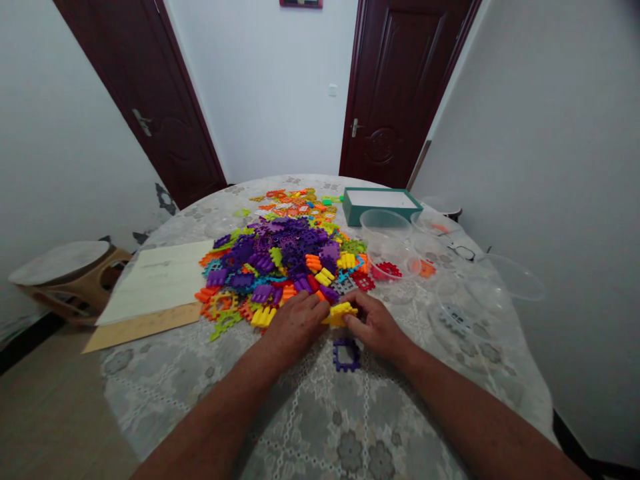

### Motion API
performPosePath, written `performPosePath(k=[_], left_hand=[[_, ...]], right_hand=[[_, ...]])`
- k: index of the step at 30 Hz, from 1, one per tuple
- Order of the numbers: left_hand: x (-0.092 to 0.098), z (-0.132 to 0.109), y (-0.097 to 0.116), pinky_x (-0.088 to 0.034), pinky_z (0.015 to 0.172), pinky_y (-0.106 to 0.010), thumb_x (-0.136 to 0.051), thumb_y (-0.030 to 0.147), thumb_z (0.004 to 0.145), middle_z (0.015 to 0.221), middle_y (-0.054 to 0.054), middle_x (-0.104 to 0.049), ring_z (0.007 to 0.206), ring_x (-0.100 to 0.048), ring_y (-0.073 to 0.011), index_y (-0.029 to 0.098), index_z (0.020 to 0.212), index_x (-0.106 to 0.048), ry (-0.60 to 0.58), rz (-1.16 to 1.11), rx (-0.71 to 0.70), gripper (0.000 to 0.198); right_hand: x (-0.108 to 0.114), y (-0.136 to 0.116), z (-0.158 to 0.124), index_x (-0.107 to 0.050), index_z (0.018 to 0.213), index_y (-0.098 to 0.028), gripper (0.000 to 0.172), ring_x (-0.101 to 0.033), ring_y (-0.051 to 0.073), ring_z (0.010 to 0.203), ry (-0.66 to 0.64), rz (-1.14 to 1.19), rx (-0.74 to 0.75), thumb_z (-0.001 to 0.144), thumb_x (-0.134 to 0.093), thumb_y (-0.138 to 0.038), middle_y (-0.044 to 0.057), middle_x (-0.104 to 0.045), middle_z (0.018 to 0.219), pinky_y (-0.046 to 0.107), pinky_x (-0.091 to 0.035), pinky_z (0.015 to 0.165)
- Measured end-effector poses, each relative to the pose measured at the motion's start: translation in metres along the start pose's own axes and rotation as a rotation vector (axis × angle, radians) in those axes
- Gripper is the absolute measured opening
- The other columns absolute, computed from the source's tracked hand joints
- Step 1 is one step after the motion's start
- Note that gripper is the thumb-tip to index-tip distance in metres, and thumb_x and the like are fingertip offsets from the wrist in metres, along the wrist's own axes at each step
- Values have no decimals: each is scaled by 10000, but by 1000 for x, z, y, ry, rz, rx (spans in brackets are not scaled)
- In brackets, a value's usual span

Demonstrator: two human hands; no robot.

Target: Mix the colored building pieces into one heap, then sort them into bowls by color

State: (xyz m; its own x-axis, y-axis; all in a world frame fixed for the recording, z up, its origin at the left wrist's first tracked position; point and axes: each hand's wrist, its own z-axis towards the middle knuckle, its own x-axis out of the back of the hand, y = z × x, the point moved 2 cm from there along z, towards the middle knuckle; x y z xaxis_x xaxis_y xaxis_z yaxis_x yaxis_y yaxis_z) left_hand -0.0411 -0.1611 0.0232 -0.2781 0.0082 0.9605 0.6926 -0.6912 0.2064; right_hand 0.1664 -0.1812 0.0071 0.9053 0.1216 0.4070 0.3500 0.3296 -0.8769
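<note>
Yellow piece (pixel 343 313) lies between the two hands, at the near edge of a big pile; it seems to be moulded plastic, with a knobbed surface. Nearest is the cloth (pixel 320 427), grey and white, with flower figures and lace-like bands. On it, just on the near side of the hands, is a purple frame (pixel 347 368), square, with toothed outer edges and a hollow middle. The right hand (pixel 376 323) pinches the yellow piece with thumb and fingers. The left hand (pixel 300 321) is palm down with bent fingers, its fingertips at the left end of the piece.

Farther, the pile (pixel 280 247) is of notched and ribbed pieces, mostly purple on top. To its left lies a flat, pale sheet (pixel 160 283); to its right stand clear, round bowls (pixel 390 243). Beyond these is a green box (pixel 351 213), rectangular, with a white inside. Two dark red doors (pixel 395 87) with carved panels are farthest.

Fingers cover part of the yellow piece, so I cannot tell whether the left hand also grips it. Lower pieces of the pile are hidden. The bowls' outlines are hard to separate, and the doors are cut off at the top.
</note>
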Motion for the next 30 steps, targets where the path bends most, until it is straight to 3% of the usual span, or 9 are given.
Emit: performPosePath(k=[6,12,20,23,26,30], left_hand=[[3,2,-3,-489,817,-318,-564,153,944,1062,-57,-671,967,-636,-216,230,1085,-626,82,-288,81,172],[3,0,-2,-509,909,-332,-539,132,945,1145,-69,-693,1053,-648,-211,222,1205,-624,113,-453,4,288],[10,1,2,-562,973,-374,-541,119,904,1229,-92,-734,1120,-699,-228,235,1340,-600,113,-599,78,455],[13,1,1,-565,983,-377,-533,148,943,1220,-98,-746,1114,-713,-226,235,1392,-583,185,-559,62,460],[14,2,-4,-564,956,-370,-511,185,992,1149,-98,-753,1075,-717,-229,223,1326,-635,265,-436,51,358],[19,1,-16,-551,924,-369,-487,199,1024,1096,-100,-743,1027,-701,-231,208,1181,-687,352,-275,44,255]], right_hand=[[-6,-11,1,-658,1031,-253,219,-657,223,1015,-35,107,96,843,-602,-155,41,-704,1128,362,-532,899],[-5,-6,-2,-680,1096,-252,216,-659,200,887,-9,92,-16,894,-611,-219,18,-716,1001,325,-528,791],[-3,-4,2,-637,1141,-265,224,-633,175,820,46,122,-30,918,-621,-254,-5,-684,955,288,-509,738],[-3,-1,3,-629,1174,-266,255,-634,171,809,54,98,-28,920,-613,-253,-5,-683,959,286,-507,728],[1,-2,4,-620,1178,-262,250,-638,172,793,105,101,-36,928,-607,-270,4,-682,973,289,-509,708],[25,-29,8,-614,1158,-254,222,-603,162,717,192,-5,-43,943,-599,-305,2,-667,921,276,-474,638]])
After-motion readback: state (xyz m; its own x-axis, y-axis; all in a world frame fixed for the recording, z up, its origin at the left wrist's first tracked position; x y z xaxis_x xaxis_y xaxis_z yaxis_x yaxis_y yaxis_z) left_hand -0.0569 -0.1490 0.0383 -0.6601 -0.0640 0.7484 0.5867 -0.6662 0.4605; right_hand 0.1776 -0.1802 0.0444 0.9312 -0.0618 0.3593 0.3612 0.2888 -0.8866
